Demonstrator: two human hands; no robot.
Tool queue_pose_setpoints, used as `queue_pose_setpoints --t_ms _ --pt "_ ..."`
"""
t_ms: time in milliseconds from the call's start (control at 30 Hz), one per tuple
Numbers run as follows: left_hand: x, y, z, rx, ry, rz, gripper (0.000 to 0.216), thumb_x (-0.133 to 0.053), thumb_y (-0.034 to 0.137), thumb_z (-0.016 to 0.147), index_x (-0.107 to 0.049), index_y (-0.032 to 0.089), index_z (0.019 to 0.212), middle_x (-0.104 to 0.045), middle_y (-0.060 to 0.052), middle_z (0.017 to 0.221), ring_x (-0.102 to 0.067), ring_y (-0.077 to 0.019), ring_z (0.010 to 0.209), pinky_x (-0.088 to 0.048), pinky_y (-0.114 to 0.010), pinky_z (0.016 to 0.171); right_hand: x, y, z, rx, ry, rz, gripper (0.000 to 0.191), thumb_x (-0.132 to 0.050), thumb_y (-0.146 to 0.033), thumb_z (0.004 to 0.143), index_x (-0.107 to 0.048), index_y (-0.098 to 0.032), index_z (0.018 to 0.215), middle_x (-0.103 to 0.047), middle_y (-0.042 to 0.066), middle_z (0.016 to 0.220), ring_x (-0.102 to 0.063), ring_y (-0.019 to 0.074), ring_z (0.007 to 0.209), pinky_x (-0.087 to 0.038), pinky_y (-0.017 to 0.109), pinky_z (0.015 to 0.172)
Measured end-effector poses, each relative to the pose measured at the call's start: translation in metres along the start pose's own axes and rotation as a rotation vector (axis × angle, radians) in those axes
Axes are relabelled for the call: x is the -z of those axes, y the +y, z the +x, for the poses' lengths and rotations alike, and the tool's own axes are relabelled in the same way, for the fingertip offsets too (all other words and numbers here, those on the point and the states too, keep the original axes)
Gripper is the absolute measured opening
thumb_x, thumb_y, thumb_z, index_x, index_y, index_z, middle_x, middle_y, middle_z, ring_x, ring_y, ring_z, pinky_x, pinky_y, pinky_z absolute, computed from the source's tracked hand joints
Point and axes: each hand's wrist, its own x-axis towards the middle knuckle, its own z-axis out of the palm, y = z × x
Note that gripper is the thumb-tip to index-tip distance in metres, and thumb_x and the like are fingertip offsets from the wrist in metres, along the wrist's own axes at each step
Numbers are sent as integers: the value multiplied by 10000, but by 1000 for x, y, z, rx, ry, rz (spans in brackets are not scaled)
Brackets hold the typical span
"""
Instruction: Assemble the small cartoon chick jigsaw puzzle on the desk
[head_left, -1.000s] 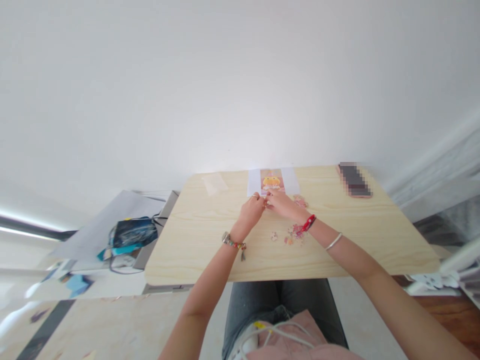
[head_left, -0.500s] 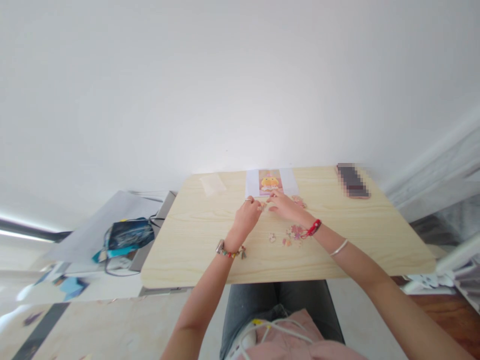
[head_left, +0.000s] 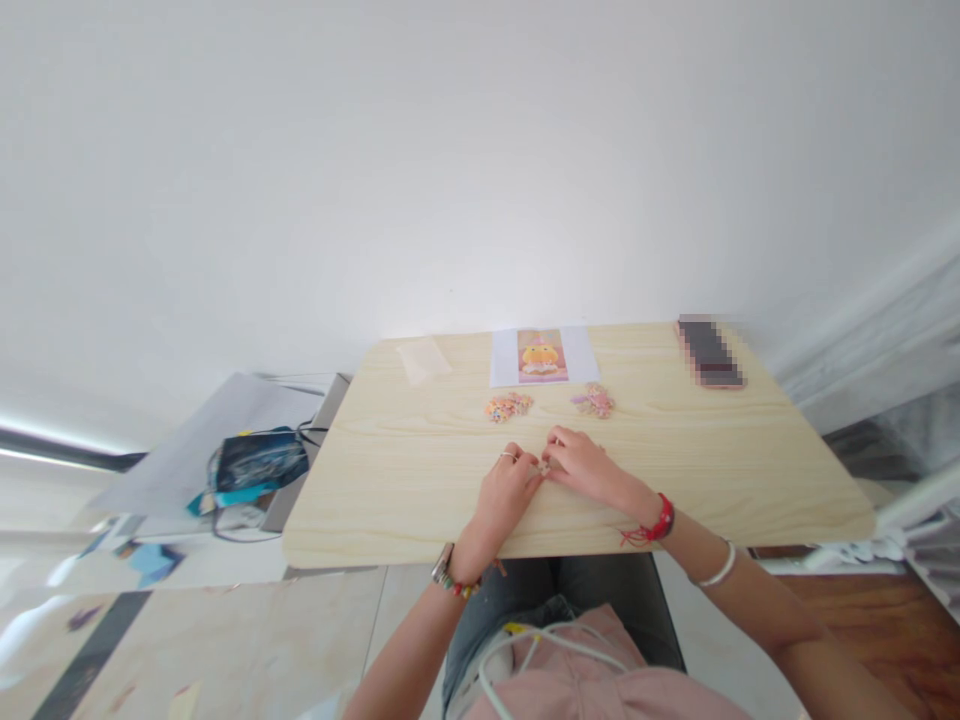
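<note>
My left hand (head_left: 510, 492) and my right hand (head_left: 592, 470) meet low over the middle of the table, fingertips nearly touching. Between them is a small pale jigsaw puzzle piece (head_left: 543, 468), which the curled fingers of both hands pinch. Just beyond the left hand lies a small heap of orange and pink puzzle pieces (head_left: 509, 406). A second heap, of pink and purple pieces (head_left: 595, 400), lies beyond the right hand. Whatever is under the right palm is hidden.
A white sheet with a printed yellow cartoon picture (head_left: 542, 357) lies at the table's back edge. To its left is a clear plastic bag (head_left: 424, 360), and a phone (head_left: 709, 352) is at the back right. The wooden table (head_left: 375, 480) stands against a white wall.
Both hands have come back from near the printed sheet towards the table's front edge. The left heap of pieces is now uncovered; the loose pieces nearer me are now covered by the right hand.
</note>
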Motion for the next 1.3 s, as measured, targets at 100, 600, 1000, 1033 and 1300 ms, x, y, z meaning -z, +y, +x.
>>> queue_pose_setpoints --t_ms 100,600,1000,1033,1300 --pt "3 -1 -1 -20 38 -46 131 -509 210 801 -545 186 926 -488 -55 919 -533 -153 806 -461 -281 719 6 2 -1 10 26 39 112 -590 -235 754 -591 -146 821 -508 73 921 -503 187 861 -410 343 783" --pt "18 17 14 -268 585 -276 160 -529 251 804 -554 190 949 -482 -27 835 -505 -116 748 -458 -246 676 9 -1 -4 -398 25 1584 287 -571 -451 729 -568 -165 762 -392 -40 597 -345 64 496 -328 200 449" --pt "23 20 40 -264 348 17 176 -468 273 837 -568 173 941 -525 -52 866 -542 -143 771 -467 -254 678 26 25 -12 -166 442 442 214 -563 -290 759 -605 -195 947 -509 64 923 -499 184 862 -430 320 747" --pt "23 21 47 -262 306 44 172 -469 271 836 -572 172 933 -526 -54 874 -542 -147 772 -466 -258 679 29 30 -11 -115 451 338 188 -539 -258 776 -605 -197 941 -505 71 953 -499 186 892 -425 324 779" --pt "22 39 104 -213 9 -66 252 -471 308 841 -545 143 1017 -530 -101 1036 -540 -191 906 -463 -350 768 36 78 12 -141 315 -85 123 -503 -219 795 -614 -167 792 -528 68 865 -507 169 795 -417 295 729"
